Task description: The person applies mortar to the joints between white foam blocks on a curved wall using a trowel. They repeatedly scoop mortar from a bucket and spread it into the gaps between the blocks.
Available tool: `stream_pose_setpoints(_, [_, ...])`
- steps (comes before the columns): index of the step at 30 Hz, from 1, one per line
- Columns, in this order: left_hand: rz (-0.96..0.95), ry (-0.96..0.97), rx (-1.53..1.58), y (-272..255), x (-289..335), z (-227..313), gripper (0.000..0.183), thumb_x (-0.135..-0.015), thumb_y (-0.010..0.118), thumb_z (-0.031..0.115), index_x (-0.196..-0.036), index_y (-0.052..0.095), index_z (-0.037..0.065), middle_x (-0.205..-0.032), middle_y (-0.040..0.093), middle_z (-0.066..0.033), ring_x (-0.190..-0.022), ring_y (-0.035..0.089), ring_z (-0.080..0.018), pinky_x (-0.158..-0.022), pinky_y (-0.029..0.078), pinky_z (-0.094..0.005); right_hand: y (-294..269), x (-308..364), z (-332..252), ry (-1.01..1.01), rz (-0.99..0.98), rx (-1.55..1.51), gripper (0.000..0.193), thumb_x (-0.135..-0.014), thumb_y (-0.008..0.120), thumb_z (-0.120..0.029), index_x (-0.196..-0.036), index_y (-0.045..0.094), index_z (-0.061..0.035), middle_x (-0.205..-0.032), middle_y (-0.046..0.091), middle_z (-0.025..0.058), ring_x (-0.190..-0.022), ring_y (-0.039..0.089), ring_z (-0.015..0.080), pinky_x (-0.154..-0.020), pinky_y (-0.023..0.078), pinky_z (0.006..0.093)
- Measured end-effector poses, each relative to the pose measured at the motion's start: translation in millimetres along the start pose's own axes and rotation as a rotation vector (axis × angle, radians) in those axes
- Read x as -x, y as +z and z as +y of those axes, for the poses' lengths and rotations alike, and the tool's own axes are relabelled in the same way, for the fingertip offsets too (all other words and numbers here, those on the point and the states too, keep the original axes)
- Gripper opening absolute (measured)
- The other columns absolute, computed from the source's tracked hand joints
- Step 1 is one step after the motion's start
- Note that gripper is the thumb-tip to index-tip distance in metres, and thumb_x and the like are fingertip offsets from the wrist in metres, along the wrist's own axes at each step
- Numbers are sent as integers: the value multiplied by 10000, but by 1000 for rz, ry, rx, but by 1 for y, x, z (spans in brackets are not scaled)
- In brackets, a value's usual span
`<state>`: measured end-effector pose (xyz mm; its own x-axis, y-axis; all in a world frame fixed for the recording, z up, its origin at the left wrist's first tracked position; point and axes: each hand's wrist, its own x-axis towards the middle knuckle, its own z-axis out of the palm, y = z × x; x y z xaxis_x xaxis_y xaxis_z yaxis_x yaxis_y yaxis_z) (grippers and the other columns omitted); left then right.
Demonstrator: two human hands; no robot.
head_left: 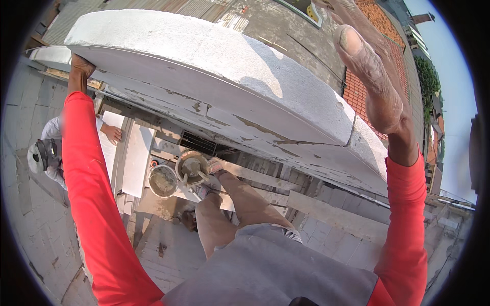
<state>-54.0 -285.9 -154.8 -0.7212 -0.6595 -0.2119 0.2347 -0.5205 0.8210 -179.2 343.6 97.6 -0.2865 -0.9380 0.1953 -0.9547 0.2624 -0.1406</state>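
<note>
The white plastered ledge (214, 56) is rough, chipped beneath; the left hand (80, 66) grips its edge, the right hand (370, 76) rests flat, fingers extended.

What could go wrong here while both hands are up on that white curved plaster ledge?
1. The left hand grips the far edge of the white curved plaster ledge and the right hand lies open on top; the cracked, flaking underside might crumble.
2. The feet stand on narrow planks beside two round mortar buckets; a kick could tip them.
3. A person in white works below, where anything dropped could land.
</note>
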Motion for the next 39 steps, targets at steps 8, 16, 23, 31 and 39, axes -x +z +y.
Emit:
stream_pose_setpoints(8, [21, -24, 8, -16, -22, 5, 588, -1041, 497, 522, -1406, 592, 72, -1361, 662, -128, -1236, 643, -317, -1064, 534, -510, 68, -2, -11, 103, -99, -74, 1027, -906, 560, -773, -1579, 409, -13, -1502, 500, 314, -1371, 511, 475, -1180, 390, 525])
stream_pose_setpoints(16, [40, 17, 19, -12, -10, 8, 570, -1055, 504, 484, -1429, 575, 59, -1388, 651, -136, -1243, 645, -324, -1068, 543, -509, 62, -9, -15, -20, -63, -85, 1117, -798, 731, -762, -1484, 493, 87, -1168, 698, 355, -1038, 719, 465, -1010, 532, 506])
stream_pose_setpoints(23, [118, 199, -163, 13, 43, 5, 510, -1057, 411, 365, -1406, 568, 27, -1355, 639, -167, -1163, 659, -325, -969, 558, -481, 53, -9, -18, 221, -256, -108, 1098, -844, 580, -829, -1553, 463, 0, -1396, 599, 336, -1187, 641, 446, -1083, 466, 559])
stream_pose_setpoints(31, [90, 285, -185, 42, 132, 4, 760, -1105, 265, 579, -1427, 527, -58, -1382, 587, -187, -1304, 540, -288, -1174, 355, -416, 50, -12, -22, 397, -327, -157, 1106, -862, 395, -899, -1608, 418, -83, -1563, 488, 268, -1331, 520, 421, -1189, 340, 597])
stream_pose_setpoints(39, [112, 216, -342, 51, 145, 10, 777, -1101, 235, 615, -1403, 572, -17, -1247, 644, -124, -1199, 578, -224, -1135, 376, -388, 43, -17, -25, 410, -354, -229, 1076, -902, 358, -869, -1615, 388, -64, -1574, 469, 272, -1380, 486, 455, -1232, 290, 593])
